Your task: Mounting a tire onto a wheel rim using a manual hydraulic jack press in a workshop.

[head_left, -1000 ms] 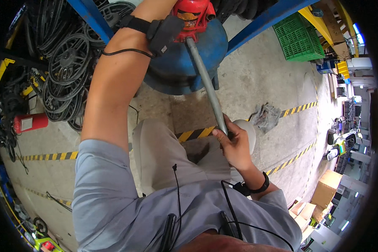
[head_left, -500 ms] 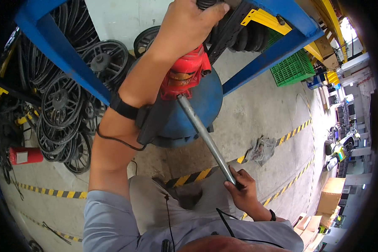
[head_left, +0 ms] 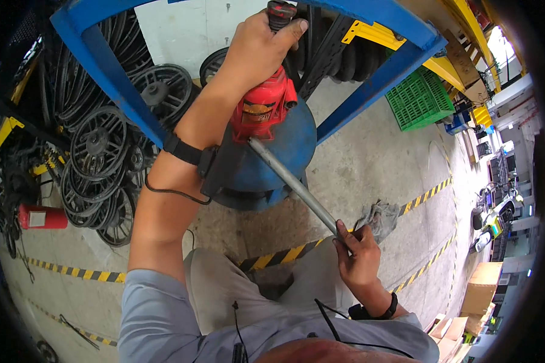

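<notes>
A red bottle jack (head_left: 260,109) stands on a round blue base (head_left: 248,181) inside a blue metal frame (head_left: 112,69). My left hand (head_left: 254,51) is closed around the dark ridged screw (head_left: 278,21) at the jack's top; part of the grip is hidden behind my fingers. A black strap with a small device circles my left forearm, which passes in front of the base. From the jack's lower end a grey metal pipe handle (head_left: 293,184) slants down to the right. My right hand (head_left: 358,254) grips the pipe's near end, thumb and fingers around it.
Black wheel rims (head_left: 97,142) are piled at the left, near a red cylinder (head_left: 42,216). A green crate (head_left: 418,97) sits at the upper right. Crumpled plastic (head_left: 378,221) lies by the yellow-black floor tape (head_left: 430,193). Cardboard (head_left: 481,284) stands at the lower right.
My right hand has come up and slightly right with the pipe's end, and its wrist has turned. The view has shifted, so more of the jack's top shows. My left hand keeps its grip.
</notes>
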The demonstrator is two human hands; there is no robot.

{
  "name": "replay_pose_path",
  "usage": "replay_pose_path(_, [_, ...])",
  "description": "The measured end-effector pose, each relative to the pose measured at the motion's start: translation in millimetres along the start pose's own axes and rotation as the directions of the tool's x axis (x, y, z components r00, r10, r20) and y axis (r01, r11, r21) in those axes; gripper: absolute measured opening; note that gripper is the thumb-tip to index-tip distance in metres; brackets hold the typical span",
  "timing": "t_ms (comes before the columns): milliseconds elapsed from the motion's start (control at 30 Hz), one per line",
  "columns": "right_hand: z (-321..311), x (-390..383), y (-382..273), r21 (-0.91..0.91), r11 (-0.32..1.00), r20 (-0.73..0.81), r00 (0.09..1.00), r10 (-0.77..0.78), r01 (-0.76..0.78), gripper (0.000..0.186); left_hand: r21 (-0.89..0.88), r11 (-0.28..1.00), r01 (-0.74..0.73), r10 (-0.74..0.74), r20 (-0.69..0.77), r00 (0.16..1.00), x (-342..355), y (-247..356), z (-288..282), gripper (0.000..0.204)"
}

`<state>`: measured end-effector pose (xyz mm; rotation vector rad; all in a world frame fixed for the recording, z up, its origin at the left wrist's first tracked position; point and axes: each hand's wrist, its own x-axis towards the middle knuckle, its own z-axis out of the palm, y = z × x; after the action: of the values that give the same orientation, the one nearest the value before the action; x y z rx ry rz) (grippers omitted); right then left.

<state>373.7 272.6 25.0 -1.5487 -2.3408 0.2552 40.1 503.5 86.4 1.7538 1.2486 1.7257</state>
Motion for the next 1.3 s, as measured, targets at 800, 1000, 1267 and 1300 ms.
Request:
replay_pose_path(800, [-13.9,13.4,5.8,-0.122,0.992,-0.069,0.998,-0.013,0.004,0.039,0.098,0.991,-0.090,0.094,-0.037,0.995,-7.6,-8.2,3.3,0.040])
replay_pose_path(1000, [-15.9,13.7,-2.5,-0.067,0.996,-0.021,0.998,0.055,-0.056,0.038,0.130,0.983,0.128,-0.149,0.163,0.975,-16.8,-4.8,-17.7,0.044])
replay_pose_path(1267, [-16.8,15.5,3.5,0.022,1.000,-0.036,0.999,-0.015,0.016,0.039,0.078,0.995,0.054,-0.064,0.131,0.989,10.7,20.4,-42.2,0.038])
replay_pose_path(1300, [-16.2,16.3,5.4,0.001,1.000,-0.029,0.999,-0.026,0.026,0.039,0.089,0.991,0.102,-0.109,0.080,0.991,7.8,27.1,-34.3,0.040])
